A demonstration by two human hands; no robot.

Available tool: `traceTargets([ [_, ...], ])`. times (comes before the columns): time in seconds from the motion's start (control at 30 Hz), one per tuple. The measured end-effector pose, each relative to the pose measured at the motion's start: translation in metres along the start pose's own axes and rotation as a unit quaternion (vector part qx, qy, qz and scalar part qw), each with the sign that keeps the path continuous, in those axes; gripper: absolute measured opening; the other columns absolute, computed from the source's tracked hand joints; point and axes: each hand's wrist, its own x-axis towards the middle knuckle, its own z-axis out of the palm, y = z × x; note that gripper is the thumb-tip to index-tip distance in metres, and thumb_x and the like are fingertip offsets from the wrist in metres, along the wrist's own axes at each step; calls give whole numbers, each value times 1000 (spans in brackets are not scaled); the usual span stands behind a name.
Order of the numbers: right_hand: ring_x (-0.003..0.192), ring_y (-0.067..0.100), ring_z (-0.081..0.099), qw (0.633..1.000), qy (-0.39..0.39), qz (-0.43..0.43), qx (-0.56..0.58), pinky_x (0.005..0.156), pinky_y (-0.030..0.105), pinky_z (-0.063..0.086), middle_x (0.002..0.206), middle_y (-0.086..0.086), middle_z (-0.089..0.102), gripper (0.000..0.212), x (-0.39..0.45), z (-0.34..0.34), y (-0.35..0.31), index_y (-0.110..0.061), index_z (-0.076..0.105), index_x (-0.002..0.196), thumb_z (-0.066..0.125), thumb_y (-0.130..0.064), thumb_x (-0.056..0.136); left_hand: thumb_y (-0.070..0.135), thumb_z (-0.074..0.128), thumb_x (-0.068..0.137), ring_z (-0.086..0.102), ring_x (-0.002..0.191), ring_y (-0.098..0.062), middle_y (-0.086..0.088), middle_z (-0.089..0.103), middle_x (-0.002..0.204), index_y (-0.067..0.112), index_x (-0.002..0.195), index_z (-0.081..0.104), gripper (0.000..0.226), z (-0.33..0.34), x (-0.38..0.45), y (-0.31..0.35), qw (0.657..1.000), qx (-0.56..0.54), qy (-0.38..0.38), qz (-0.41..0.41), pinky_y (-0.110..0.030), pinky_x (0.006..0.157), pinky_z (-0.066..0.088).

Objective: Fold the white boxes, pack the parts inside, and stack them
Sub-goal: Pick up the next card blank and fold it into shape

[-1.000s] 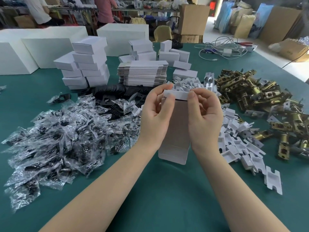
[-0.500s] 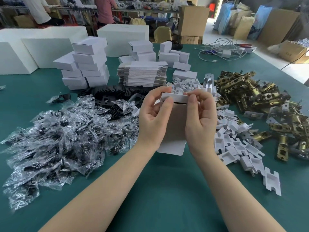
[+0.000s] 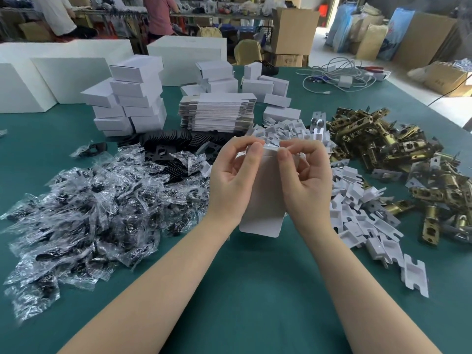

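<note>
Both hands hold one white box (image 3: 264, 195) upright above the green table (image 3: 242, 290), its lower flap hanging free. My left hand (image 3: 233, 178) grips its left side, thumb pressed on the top flap. My right hand (image 3: 305, 180) grips the right side, thumb also on the top flap. A stack of flat box blanks (image 3: 217, 112) lies behind. Folded white boxes (image 3: 132, 95) are stacked at the back left. White inserts (image 3: 362, 215) lie to the right, brass latches (image 3: 388, 146) beyond them, bagged parts (image 3: 84, 203) to the left and black plates (image 3: 168, 146) behind those.
Large white cartons (image 3: 63, 72) line the far edge. White cables (image 3: 337, 75) lie at the back right. Cardboard boxes (image 3: 293, 29) and people stand beyond the table. More small white boxes (image 3: 265, 85) sit behind the blanks.
Both hands have stayed at the box's top end and the thumbs have pushed the top flap further in. The box's lower end has swung slightly nearer to me.
</note>
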Motion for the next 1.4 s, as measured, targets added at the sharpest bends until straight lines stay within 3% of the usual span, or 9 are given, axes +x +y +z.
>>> traceTargets([
  [0.17, 71, -7, 52, 1000, 7, 6, 12, 66, 12, 43, 88, -24, 62, 16, 0, 0, 5, -24, 53, 93, 54, -9, 98, 30, 58, 95, 55, 80, -1, 25, 64, 97, 37, 100, 66, 12, 3, -2, -3, 994, 86, 7, 62, -15, 72, 46],
  [0.33, 73, -8, 55, 1000, 14, 5, 4, 68, 12, 45, 88, -25, 63, 16, -2, 2, 8, -26, 57, 95, 55, -11, 98, 40, 56, 96, 55, 73, 1, 31, 61, 97, 22, 106, 65, 23, -2, -4, -11, 987, 127, 16, 94, -18, 69, 43],
  [0.47, 72, -7, 54, 1000, 13, 4, -3, 67, 14, 44, 86, -24, 63, 10, -3, 2, 6, -28, 56, 94, 56, -19, 97, 29, 62, 94, 56, 76, 3, 32, 60, 96, 24, 105, 63, 11, -4, -3, -11, 984, 140, 6, 107, -14, 69, 42],
  [0.63, 63, -9, 48, 997, 64, 35, 11, 60, 7, 39, 76, -28, 58, 13, 2, -3, 7, -25, 55, 90, 55, -16, 99, 43, 66, 86, 65, 100, -8, 21, 64, 117, 60, 122, 50, 43, -1, -5, -2, 993, 109, -44, 13, -17, 76, 49],
  [0.73, 61, -9, 46, 997, 64, 37, -12, 58, 9, 37, 74, -29, 57, 15, 4, -6, 6, -26, 53, 89, 57, -16, 99, 50, 60, 86, 61, 75, -3, 26, 65, 112, 72, 114, 50, 37, -1, -4, 0, 988, 139, -59, 14, -23, 63, 49],
  [0.83, 79, -11, 53, 997, 26, 4, -69, 72, 8, 39, 85, -29, 60, 13, 7, -11, 3, -30, 58, 92, 64, -19, 93, 47, 62, 86, 53, 63, -19, 22, 67, 109, 67, 112, 57, 34, -3, -1, 2, 989, 127, -75, -10, -35, 62, 48],
  [0.93, 99, -4, 57, 992, -15, -15, -121, 85, 10, 41, 101, -18, 64, 23, 8, -13, 0, -35, 66, 103, 67, -16, 91, 33, 67, 88, 67, 87, -31, -2, 71, 111, 45, 117, 62, 32, -7, 4, 2, 990, 110, -86, -31, -45, 78, 56],
  [1.1, 100, 18, 61, 993, -17, -3, -120, 83, 13, 43, 99, 1, 66, 21, 7, -13, 1, -31, 70, 100, 68, -12, 91, 26, 67, 87, 68, 99, -23, -4, 72, 110, 39, 114, 63, 31, -8, 4, -1, 991, 97, -75, -51, -35, 84, 56],
  [1.4, 99, -3, 59, 990, -66, 10, -123, 78, 9, 43, 110, -16, 63, 24, 7, -13, 6, -39, 59, 113, 49, -21, 100, 34, 66, 90, 66, 85, -2, 8, 73, 89, 45, 103, 66, 17, -21, 11, -9, 991, 64, -37, -112, -16, 70, 50],
])
